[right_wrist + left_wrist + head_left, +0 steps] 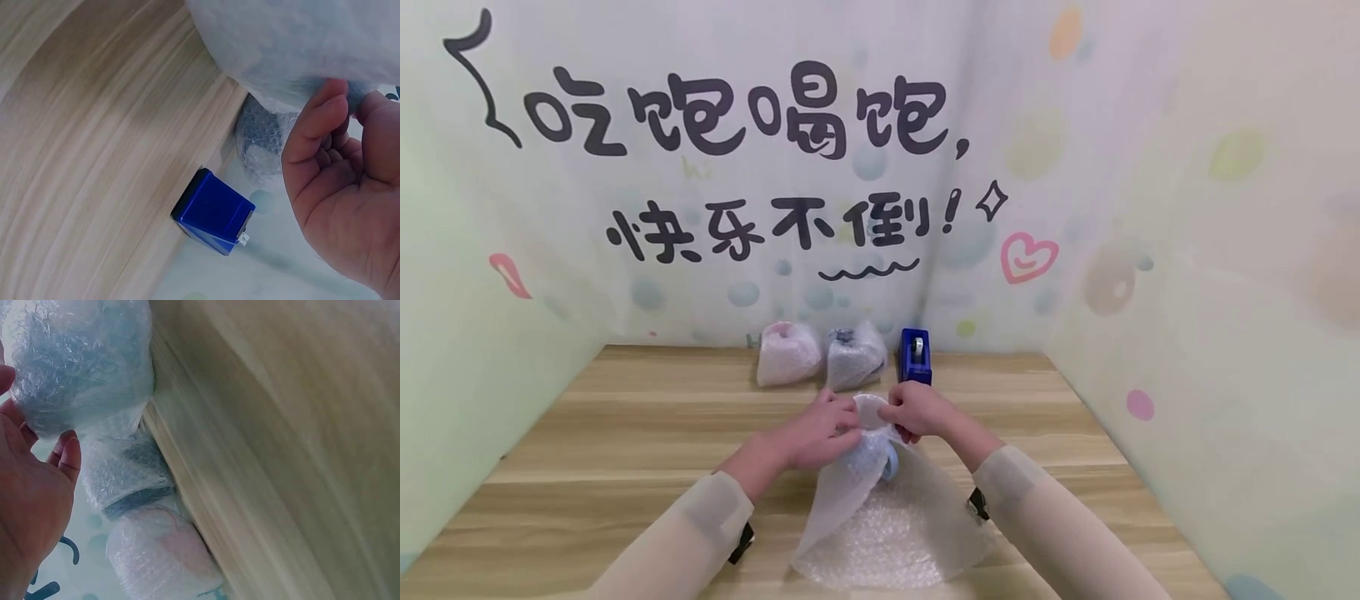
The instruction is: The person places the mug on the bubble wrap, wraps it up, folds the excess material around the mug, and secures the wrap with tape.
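Note:
A cup with a light blue handle stands partly wrapped in a sheet of bubble wrap, its wide end spread toward the near side. My left hand holds the wrap at the cup's upper left; in the left wrist view its fingertips lie against the wrapped cup. At the upper right, my right hand pinches the wrap between thumb and curled index finger by the rim. The right wrist view shows the blue handle from neither side, only cloudy wrap over the cup.
Behind my hands, two bubble-wrapped bundles stand against the wall, one pinkish and one grey-dark. A blue tape dispenser is to their right, just beyond my right hand. The wooden table meets walls at the back and sides.

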Demonstrator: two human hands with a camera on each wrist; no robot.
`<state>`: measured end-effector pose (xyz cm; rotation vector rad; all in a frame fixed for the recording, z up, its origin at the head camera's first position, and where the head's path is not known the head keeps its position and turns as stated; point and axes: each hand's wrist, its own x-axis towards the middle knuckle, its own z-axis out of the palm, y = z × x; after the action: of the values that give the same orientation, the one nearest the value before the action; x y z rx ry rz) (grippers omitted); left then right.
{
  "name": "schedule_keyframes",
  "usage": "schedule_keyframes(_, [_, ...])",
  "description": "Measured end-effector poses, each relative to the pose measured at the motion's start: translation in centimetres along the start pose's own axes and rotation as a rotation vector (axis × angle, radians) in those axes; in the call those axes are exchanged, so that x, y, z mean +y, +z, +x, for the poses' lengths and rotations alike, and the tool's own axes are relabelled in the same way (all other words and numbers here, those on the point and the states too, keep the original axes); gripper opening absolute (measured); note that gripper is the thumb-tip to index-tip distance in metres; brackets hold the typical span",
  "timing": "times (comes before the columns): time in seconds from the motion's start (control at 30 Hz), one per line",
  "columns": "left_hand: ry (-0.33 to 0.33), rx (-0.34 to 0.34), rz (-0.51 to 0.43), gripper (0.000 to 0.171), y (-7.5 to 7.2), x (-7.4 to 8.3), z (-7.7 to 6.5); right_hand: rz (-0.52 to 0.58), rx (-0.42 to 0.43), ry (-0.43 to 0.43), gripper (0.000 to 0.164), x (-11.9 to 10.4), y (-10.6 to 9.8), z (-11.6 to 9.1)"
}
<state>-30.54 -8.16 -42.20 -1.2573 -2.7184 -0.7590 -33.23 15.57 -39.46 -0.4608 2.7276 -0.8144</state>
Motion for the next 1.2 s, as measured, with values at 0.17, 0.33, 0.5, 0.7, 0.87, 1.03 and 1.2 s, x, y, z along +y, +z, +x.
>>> schedule_keyframes(0.17, [-0.052,0.014,-0.100,0.015,0.3,0.1,-0.1,-0.018,0.004,-0.015,0.032,0.0,-0.2,0.1])
schedule_keyframes(0.33, [-0.044,0.029,-0.123,0.016,0.2,0.1,-0.2,-0.033,0.045,-0.032,0.038,0.0,0.0,-0.3])
schedule_keyframes(0.5, [-0.029,0.029,-0.110,0.017,0.0,-0.1,-0.4,-0.083,0.105,-0.077,0.035,-0.5,0.0,-2.3])
schedule_keyframes(0.7, [-0.019,0.074,-0.084,0.019,0.4,0.1,-0.6,-0.197,0.102,-0.205,0.032,-1.9,0.0,-4.9])
schedule_keyframes(0.87, [-0.011,0.108,-0.090,0.020,0.8,0.5,-0.9,-0.336,0.103,-0.337,0.029,-2.2,0.3,-5.5])
schedule_keyframes(1.03, [0.020,0.132,-0.112,0.022,0.7,0.5,-1.3,-0.353,0.073,-0.352,0.026,-1.8,0.2,-5.3])
schedule_keyframes(1.2, [0.026,0.179,-0.129,0.012,0.3,0.2,-1.5,-0.342,0.049,-0.362,0.025,-1.3,-0.2,-4.9])
